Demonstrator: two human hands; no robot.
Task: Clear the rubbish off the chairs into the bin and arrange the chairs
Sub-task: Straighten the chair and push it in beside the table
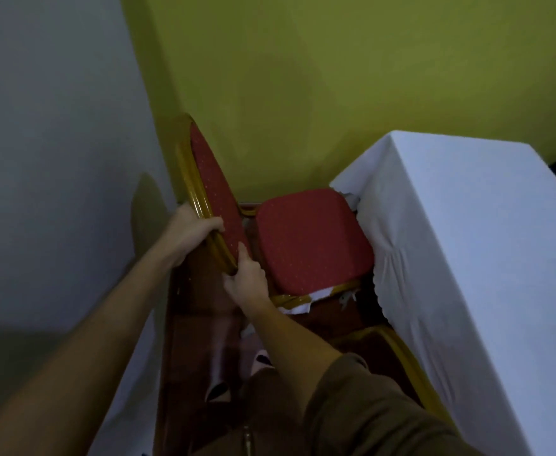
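Observation:
A chair with a red dotted seat (312, 240) and a gold frame stands in the corner, its red backrest (212, 189) towards the left wall. My left hand (192, 230) grips the gold edge of the backrest from the left. My right hand (245, 279) holds the same edge lower down, at its near end. White scraps of paper (298, 306) stick out under the seat's front rail. No bin is in view.
A table under a white cloth (467, 258) presses against the chair's right side. A yellow wall stands behind and a white wall (56, 159) to the left. Part of another gold chair frame (405, 353) shows at lower right. My feet stand on the dark red floor (200, 324).

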